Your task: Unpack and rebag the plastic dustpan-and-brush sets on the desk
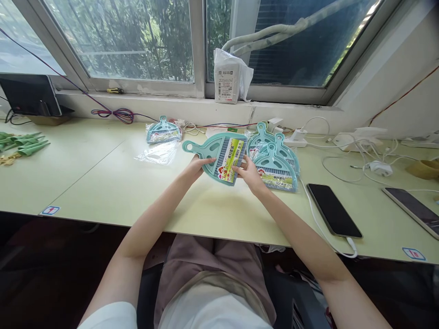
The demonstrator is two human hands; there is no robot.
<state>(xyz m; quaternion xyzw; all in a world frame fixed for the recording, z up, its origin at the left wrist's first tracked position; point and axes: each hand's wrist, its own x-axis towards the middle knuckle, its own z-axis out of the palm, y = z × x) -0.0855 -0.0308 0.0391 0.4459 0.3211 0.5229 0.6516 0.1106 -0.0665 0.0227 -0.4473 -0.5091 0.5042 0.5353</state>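
Between my two hands is a teal mini dustpan and brush set, tilted above the table, with a yellow-green printed label across its bristles. My left hand grips it near the handle side, thumb on the front. At the bristle edge, my right hand pinches it by the label. Just right of that hand lie several similar sets in clear wrap, among them a front dustpan set. Farther left on the table is another wrapped dustpan set, with a loose clear plastic bag in front of it.
A black phone on a charging cable lies at right, with a second phone beyond. Chargers and tangled white cables cover the back right. A tablet stands at far left, near green folded pieces. A wrapped box stands on the sill.
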